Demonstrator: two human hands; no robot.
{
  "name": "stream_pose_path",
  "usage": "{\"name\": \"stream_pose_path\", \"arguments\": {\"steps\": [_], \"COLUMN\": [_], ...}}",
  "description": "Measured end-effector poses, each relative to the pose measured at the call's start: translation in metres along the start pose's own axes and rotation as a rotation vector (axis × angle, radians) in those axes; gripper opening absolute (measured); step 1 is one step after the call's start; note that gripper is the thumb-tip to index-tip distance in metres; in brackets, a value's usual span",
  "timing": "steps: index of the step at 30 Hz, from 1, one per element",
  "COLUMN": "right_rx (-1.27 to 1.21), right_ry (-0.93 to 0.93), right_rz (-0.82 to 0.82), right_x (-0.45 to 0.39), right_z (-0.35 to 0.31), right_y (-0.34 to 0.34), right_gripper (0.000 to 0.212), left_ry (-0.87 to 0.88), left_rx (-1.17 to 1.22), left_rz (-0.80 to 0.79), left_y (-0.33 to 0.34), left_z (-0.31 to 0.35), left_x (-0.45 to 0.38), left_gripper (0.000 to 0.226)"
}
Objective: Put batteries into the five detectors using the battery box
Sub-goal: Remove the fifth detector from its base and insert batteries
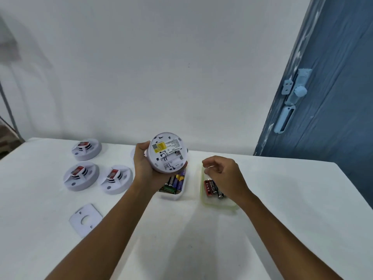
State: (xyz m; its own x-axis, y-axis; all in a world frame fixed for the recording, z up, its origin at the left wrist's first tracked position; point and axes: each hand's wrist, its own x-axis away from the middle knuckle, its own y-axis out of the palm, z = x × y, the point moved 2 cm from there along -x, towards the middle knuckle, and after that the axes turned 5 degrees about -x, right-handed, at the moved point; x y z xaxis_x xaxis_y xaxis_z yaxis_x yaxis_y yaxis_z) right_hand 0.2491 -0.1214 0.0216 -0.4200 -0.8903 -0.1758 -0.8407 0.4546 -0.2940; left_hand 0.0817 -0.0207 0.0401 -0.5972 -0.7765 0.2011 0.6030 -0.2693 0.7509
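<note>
Batteries are the next thing needed: the left hand (144,164) holds one detector (167,152) up off the tabletop (282,199), fingers and thumb curled round its rim, its back turned toward the camera so the label and the open battery bay show. That bay looks empty from here, though the slots are small and hard to read.

The right hand (222,174) hovers over the greenish tray (220,205) of red and black batteries (212,188), fingers loosely curled with fingertips drawn toward the thumb; I cannot tell whether it already pinches a cell. A second box, the white tray (173,196), sits just below the held detector with purple and green cells in it.

To do this step well, I would take one cell at a time by its middle, check the polarity marks in the bay, and seat the spring end first while the left hand keeps the detector steady and tilted toward the eyes.

Three more detectors (81,174) lie face up at the left, close to each other, and a flat mounting plate (85,219) lies nearer the front. A fifth is partly hidden behind the left hand. The right half of the tabletop is open for setting down finished units; its right edge falls away near a blue door (323,98), so keep loose cells away from it.
</note>
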Motion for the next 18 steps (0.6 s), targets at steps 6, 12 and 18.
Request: {"name": "stream_pose_path", "arguments": {"steps": [6,12,18], "right_rx": [0.166,0.81,1.098], "right_ry": [-0.126,-0.134,-0.013], "right_rz": [-0.068,-0.315,-0.491], "right_x": [-0.007,-0.029,-0.044], "right_z": [-0.012,-0.02,-0.016], "right_y": [0.061,0.117,0.141], "right_gripper": [0.021,0.031,0.035], "left_ry": [0.018,-0.018,-0.069], "left_rx": [-0.04,-0.006,0.031], "left_rz": [0.008,-0.007,0.0], "left_y": [-0.048,-0.073,-0.079], "left_z": [0.036,0.054,0.057], "left_x": [0.016,0.008,0.002], "left_gripper": [0.06,0.063,0.06]}}
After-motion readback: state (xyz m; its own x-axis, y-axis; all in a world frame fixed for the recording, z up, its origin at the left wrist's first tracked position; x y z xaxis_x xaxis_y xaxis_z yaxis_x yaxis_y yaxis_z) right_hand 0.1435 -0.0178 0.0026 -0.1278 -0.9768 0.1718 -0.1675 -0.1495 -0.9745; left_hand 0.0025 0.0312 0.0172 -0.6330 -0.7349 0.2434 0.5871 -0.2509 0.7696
